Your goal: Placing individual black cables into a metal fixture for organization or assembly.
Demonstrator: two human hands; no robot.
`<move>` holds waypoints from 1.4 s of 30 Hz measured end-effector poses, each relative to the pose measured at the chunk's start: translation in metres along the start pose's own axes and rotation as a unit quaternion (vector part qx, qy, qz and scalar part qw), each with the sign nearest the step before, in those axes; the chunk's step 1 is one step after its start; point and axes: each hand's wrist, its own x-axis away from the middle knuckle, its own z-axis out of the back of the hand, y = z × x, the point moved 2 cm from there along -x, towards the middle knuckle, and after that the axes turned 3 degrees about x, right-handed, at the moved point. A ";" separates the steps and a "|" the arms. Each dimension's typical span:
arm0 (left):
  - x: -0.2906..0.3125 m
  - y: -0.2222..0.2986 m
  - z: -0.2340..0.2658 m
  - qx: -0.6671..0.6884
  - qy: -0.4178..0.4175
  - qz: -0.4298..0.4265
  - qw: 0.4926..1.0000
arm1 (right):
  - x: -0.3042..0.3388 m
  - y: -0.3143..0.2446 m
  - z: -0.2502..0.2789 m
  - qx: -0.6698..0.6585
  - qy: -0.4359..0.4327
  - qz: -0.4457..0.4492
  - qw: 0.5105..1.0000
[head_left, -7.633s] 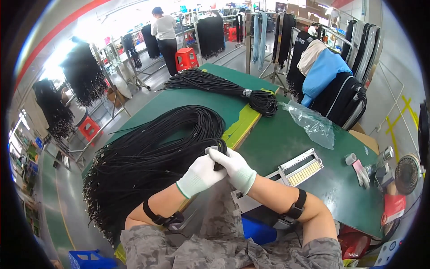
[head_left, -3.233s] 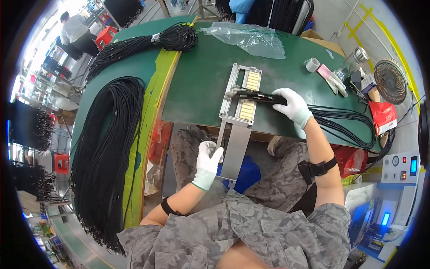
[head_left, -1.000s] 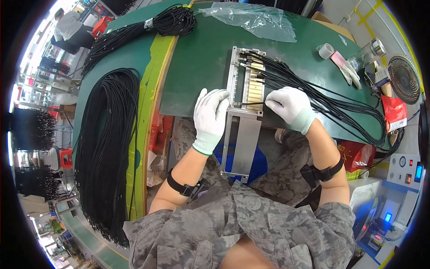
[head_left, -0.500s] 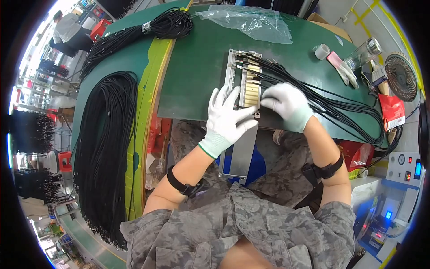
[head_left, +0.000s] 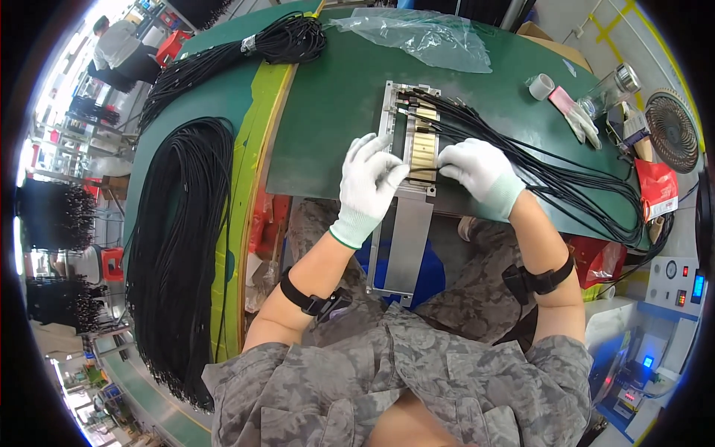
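A metal fixture (head_left: pixel 388 119) with a row of brass-coloured slots (head_left: pixel 424 146) lies at the table's near edge. Black cables (head_left: pixel 514 153) run from its far slots toward the right. Over the near end of the slots, a thin black cable (head_left: pixel 423 179) stretches between my gloved hands. On its left end, my left hand (head_left: pixel 366 182) is closed, thumb against forefinger. My right hand (head_left: pixel 480 167) has its fingers pinched together at the right side of the slots, on the same cable. The cable's ends are hidden by the gloves.
Large bundles of black cable (head_left: pixel 175 246) lie on the left. A clear plastic bag (head_left: pixel 424 37) is at the back. At right are a tape roll (head_left: pixel 541 86), gloves (head_left: pixel 575 119), a glass jar (head_left: pixel 611 89) and a fan (head_left: pixel 672 130). A person (head_left: pixel 123 48) is far left.
My left hand, spread over the fixture before, has drawn back a little left and closed its thumb and forefinger. My right hand stays by the slots, its fingers slightly shifted.
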 end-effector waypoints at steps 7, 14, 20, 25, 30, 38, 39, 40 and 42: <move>-0.003 -0.021 0.009 -0.085 -0.011 -0.016 0.996 | -0.002 -0.009 -0.001 0.001 0.007 -0.005 1.000; -0.001 -0.021 0.010 -0.067 -0.014 0.005 0.998 | -0.003 -0.001 -0.006 0.052 0.034 0.015 0.998; -0.003 -0.020 0.011 -0.061 -0.036 0.029 0.997 | -0.007 -0.005 -0.006 0.058 0.041 0.023 0.997; -0.005 -0.002 0.003 -0.112 -0.072 -0.083 0.988 | -0.005 -0.006 -0.011 0.027 0.030 0.001 0.999; -0.001 0.002 -0.007 -0.169 -0.140 -0.141 0.965 | -0.010 0.006 -0.008 0.047 0.060 -0.028 0.997; 0.000 0.007 -0.011 -0.197 -0.131 -0.154 0.959 | -0.020 0.031 -0.002 0.169 0.106 -0.088 0.976; 0.001 0.007 -0.010 -0.203 -0.123 -0.153 0.959 | -0.018 0.028 0.001 0.158 0.125 -0.085 0.976; 0.001 0.006 -0.009 -0.204 -0.119 -0.150 0.960 | -0.017 0.026 0.003 0.148 0.144 -0.082 0.975; -0.003 0.000 -0.004 -0.126 -0.076 -0.083 0.986 | -0.012 0.024 0.004 0.112 0.133 -0.055 0.983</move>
